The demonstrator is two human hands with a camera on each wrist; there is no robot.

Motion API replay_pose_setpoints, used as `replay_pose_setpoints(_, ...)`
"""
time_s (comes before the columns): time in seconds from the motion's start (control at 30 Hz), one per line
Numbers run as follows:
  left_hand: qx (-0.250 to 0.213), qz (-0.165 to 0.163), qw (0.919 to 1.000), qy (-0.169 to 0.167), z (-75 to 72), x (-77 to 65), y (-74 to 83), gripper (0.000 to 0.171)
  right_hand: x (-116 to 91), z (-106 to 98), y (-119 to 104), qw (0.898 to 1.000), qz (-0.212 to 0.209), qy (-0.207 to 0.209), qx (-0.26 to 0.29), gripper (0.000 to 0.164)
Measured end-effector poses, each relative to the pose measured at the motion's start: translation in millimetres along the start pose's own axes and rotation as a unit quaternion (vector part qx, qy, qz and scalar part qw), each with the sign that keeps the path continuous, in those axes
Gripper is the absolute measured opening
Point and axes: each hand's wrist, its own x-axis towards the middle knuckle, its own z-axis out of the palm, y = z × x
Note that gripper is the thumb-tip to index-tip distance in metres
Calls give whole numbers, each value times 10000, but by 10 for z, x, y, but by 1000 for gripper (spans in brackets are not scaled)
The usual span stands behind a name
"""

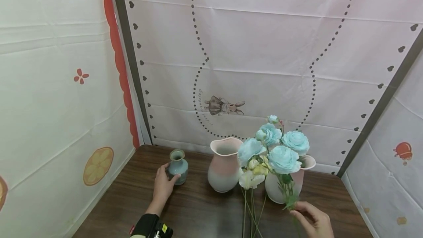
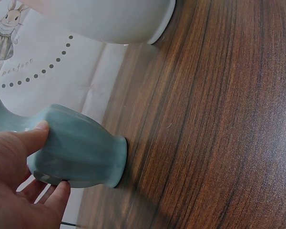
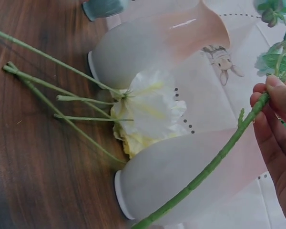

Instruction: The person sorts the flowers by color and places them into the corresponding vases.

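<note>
My left hand (image 1: pixel 163 185) holds a small blue-green vase (image 1: pixel 180 167), which stands upright on the table's left side. In the left wrist view the thumb lies on one side of this vase and the fingers curl round the other. At the right, my right hand (image 1: pixel 314 219) pinches the green stem (image 3: pixel 205 174) of a spray of light blue flowers (image 1: pixel 284 159). The spray is held upright in front of a pink and white vase (image 1: pixel 275 189), hiding much of it. White and yellow flowers (image 1: pixel 250 179) lie between the two larger vases, their stems pointing toward me.
A second pink and white vase (image 1: pixel 222 172) with a wavy rim stands in the middle. The dark wooden table (image 1: pixel 198 212) meets a printed cloth backdrop (image 1: pixel 264 47) at the back, with more cloth at both sides.
</note>
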Motion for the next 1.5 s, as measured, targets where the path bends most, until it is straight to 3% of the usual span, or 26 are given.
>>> replay_pose_setpoints(0.17, -12, -2, 10000, 14, 11, 14, 5, 66, 43, -41, -58, 9995, 119, 291, 35, 32)
replay_pose_setpoints(0.4, -77, 17, 10000, -7, 5, 16, 5, 66, 100, -100, -145, 9971, 541, 534, 58, 16)
replay_pose_setpoints(0.57, -81, 23, 10000, -42, -1, 3, -2, 66, 168, -133, -222, 9936, 773, 792, 212, 19)
replay_pose_setpoints(0.87, -62, 20, 10000, -44, -7, -10, -5, 67, 377, -253, -269, 9910, 215, 1059, 785, 22)
replay_pose_setpoints(1.17, -77, 21, 10000, -58, -16, -11, 3, 67, 702, -401, -351, 9884, -364, 1198, 856, 18)
replay_pose_setpoints(1.27, -89, 46, 9999, -61, -15, -12, 2, 67, 821, -433, -381, 9862, -450, 1391, 771, 17)
replay_pose_setpoints(1.5, -86, 85, 9999, -37, -9, -19, 2, 67, 1088, -505, -395, 9735, -825, 1682, 1309, 13)
